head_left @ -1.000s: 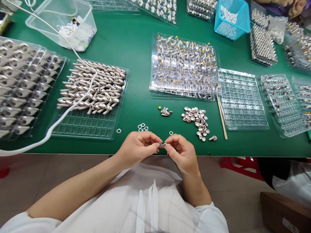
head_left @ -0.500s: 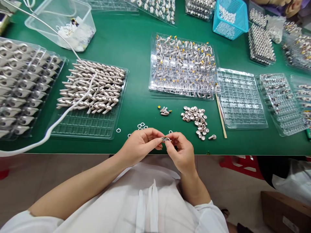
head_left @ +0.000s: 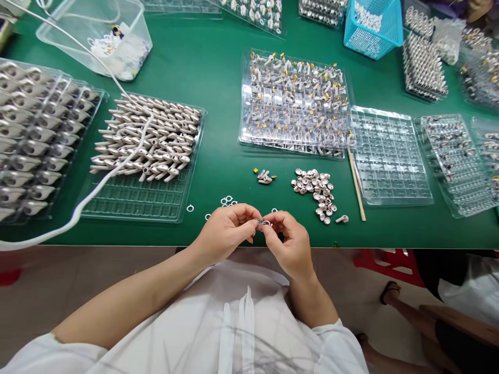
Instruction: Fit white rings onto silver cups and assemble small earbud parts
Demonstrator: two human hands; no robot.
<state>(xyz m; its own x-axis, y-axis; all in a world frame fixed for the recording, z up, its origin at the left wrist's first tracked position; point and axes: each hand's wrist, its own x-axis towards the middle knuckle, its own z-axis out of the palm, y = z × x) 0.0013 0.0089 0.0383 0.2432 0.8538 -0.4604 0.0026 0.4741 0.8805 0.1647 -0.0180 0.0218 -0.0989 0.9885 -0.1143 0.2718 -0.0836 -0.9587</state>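
Observation:
At the table's front edge my left hand (head_left: 222, 231) and my right hand (head_left: 289, 239) meet, thumb and forefinger of each closed in a pinch. Between the fingertips is a small silvery-grey earbud part (head_left: 265, 223), mostly covered, with a speck of yellow by the right fingers. Whether it is one piece or two I cannot tell. Just beyond my left hand lie several white rings (head_left: 226, 200). Past my right hand is a pile of round earbud caps (head_left: 312, 182), with a single earbud shell (head_left: 342, 219) beside it. A few shells with yellow tabs (head_left: 265, 177) lie further back.
A tray of parts with yellow tabs (head_left: 292, 148) stands ahead. On the left, a white cable (head_left: 113, 171) crosses a tray of stacked shells (head_left: 156, 137). A wooden stick (head_left: 357, 192) rests against a clear tray (head_left: 393, 156). Another person's legs (head_left: 409, 311) show at lower right.
Both hands rose slightly, turning the earbud part a little between the fingertips; the pinch stays. At lower right, another person's legs came into view. The things on the table stayed put.

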